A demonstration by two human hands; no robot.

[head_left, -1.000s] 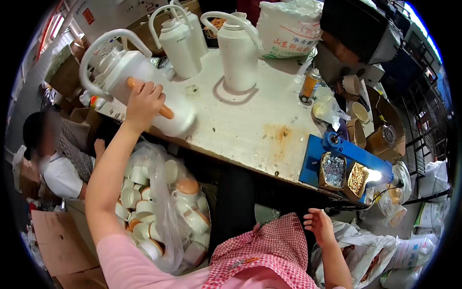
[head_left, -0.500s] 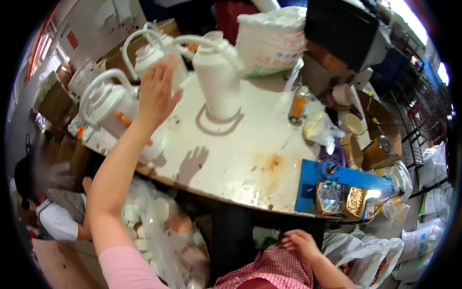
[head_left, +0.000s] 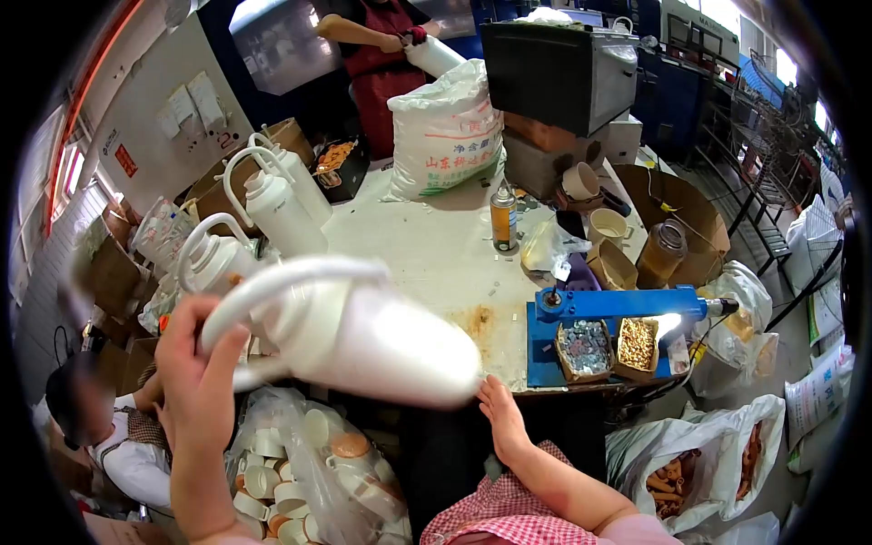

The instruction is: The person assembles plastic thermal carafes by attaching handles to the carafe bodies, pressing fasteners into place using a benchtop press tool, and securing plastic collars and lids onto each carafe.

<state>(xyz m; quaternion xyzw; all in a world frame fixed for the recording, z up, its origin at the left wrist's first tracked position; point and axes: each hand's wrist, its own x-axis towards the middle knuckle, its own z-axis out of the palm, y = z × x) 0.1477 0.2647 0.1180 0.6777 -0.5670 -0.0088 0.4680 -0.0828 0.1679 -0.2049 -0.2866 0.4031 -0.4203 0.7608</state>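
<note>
My left hand (head_left: 202, 363) is closed round the handle of a white vacuum jug (head_left: 363, 331). The jug is tilted almost onto its side above the table's near edge, blurred by motion, its base pointing right. My right hand (head_left: 505, 420) is open by that base, fingers stretched out; whether the fingertips touch it I cannot tell. Behind the held jug, another white jug (head_left: 218, 257) stands at the left of the table, partly hidden. Farther back are two more white jugs with looped handles, the nearer jug (head_left: 283, 216) overlapping the farther jug (head_left: 309, 186).
A blue press tool (head_left: 627, 304) with boxes of small metal parts sits at the table's right edge. Beyond are a spray can (head_left: 503, 218) and a white sack (head_left: 445, 136). Below left, a plastic-lined bin (head_left: 313, 481) holds white parts. Co-workers are at left and behind.
The jug that stood mid-table is now lifted and tilted in my left hand, brought nearer to me. My right hand has risen from my lap to the jug's base. The view has shifted.
</note>
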